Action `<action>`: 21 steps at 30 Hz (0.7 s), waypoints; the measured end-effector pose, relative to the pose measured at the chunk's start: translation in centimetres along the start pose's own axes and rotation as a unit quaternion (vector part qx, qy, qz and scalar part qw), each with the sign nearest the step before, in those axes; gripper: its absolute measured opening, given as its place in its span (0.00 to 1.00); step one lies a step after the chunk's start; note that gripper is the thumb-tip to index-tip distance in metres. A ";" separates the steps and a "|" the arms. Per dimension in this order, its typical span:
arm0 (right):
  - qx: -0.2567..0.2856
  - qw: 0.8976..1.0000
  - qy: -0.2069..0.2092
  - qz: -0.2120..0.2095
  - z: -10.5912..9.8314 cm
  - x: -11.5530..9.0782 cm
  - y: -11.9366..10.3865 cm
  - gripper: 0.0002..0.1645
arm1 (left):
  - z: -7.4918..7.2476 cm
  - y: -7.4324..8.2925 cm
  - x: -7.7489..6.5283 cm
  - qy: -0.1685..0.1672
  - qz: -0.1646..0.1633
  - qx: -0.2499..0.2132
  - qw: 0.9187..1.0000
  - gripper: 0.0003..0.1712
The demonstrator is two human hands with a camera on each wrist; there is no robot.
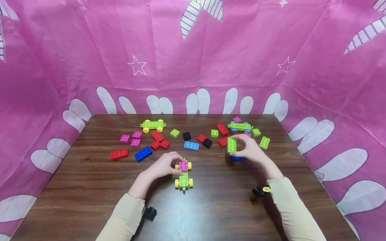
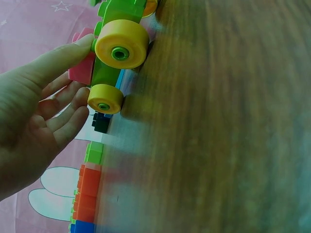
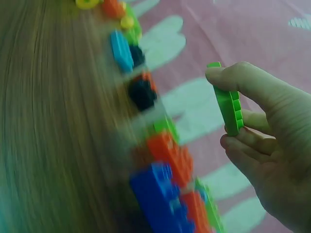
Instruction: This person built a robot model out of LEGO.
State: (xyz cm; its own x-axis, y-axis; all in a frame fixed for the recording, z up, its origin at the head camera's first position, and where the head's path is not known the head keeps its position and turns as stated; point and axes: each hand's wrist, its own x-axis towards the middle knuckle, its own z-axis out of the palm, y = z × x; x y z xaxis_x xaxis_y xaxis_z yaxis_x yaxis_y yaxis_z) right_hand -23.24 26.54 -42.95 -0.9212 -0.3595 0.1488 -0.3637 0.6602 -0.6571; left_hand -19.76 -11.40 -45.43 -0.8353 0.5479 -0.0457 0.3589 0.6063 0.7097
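Observation:
A small green car [image 1: 183,180] with yellow wheels [image 2: 121,44] stands on the dark wooden table [image 1: 90,187], with a pink brick [image 1: 183,165] on its far end. My left hand [image 1: 177,164] pinches that pink brick [image 2: 80,68]: the thumb lies on it and the fingers [image 2: 73,109] reach toward the lower wheel. My right hand [image 1: 240,147] holds a long green brick [image 1: 231,144] just above the table, pinched between thumb and fingers [image 3: 243,138]. The green brick [image 3: 231,97] is seen edge-on in the right wrist view. A blue brick [image 1: 238,158] lies under that hand.
Loose bricks are scattered across the far half of the table: red [image 1: 119,154], blue [image 1: 143,154], pink [image 1: 132,138], light blue [image 1: 191,145], black [image 1: 186,136]. Two more green wheeled bases sit at the back left [image 1: 152,125] and back right [image 1: 240,126]. Pink cloth [image 1: 193,50] surrounds the table.

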 end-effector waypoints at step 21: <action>0.073 0.995 -0.050 -0.036 6.6 3.2 -7.5 0.40 | -0.2 0.2 -0.4 0.017 0.020 0.019 0.999 0.27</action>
State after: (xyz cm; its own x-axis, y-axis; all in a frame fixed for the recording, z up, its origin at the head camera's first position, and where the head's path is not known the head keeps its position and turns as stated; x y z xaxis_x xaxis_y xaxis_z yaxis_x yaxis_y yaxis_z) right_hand -22.50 16.03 -42.44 -0.8724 -0.4712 0.1302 -0.3979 0.5298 -0.7490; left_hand -19.42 -11.62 -45.16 -0.8328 0.5536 0.0064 0.4079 0.6057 0.6832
